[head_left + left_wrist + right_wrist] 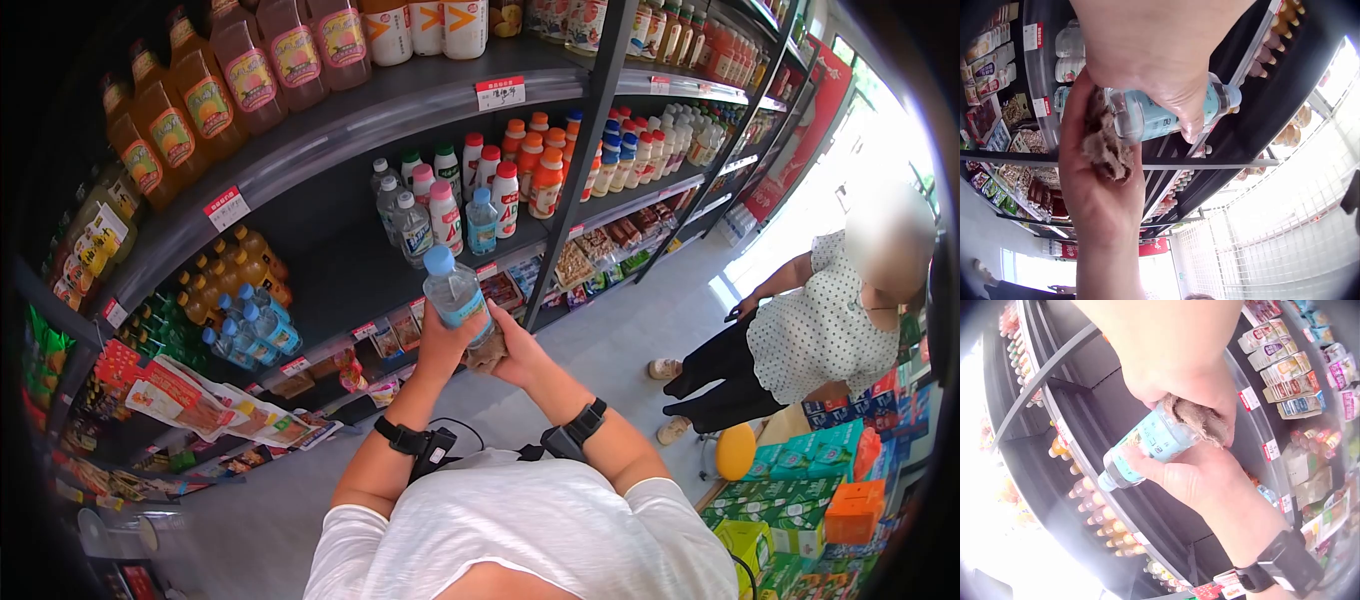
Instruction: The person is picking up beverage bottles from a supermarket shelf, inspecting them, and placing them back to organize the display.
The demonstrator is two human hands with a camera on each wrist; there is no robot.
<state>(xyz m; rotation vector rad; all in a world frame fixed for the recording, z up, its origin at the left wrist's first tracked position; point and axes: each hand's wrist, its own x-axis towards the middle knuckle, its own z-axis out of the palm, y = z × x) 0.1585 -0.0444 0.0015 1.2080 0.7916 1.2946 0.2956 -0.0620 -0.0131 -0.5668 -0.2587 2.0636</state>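
Observation:
A clear bottle point(455, 291) with a blue cap and blue label is held tilted in front of the shelves. My left hand point(443, 340) grips it around the label, thumb across the front in the left wrist view. A crumpled greyish-brown cloth point(1107, 147) lies in my right hand point(1100, 200), against the bottle's base. In the right wrist view my right hand point(1188, 378) curls round the cloth point(1200, 422), while my left hand point(1194, 478) holds the bottle point(1147, 444). Part of the cloth is hidden by the fingers.
Shelves point(340, 110) of bottles curve across the front. On the middle shelf, a similar blue-capped bottle point(481, 222) stands among white and pink ones. A person in a dotted top point(825, 320) stands at the right, near a yellow stool point(735, 452) and stacked green cartons point(790, 505).

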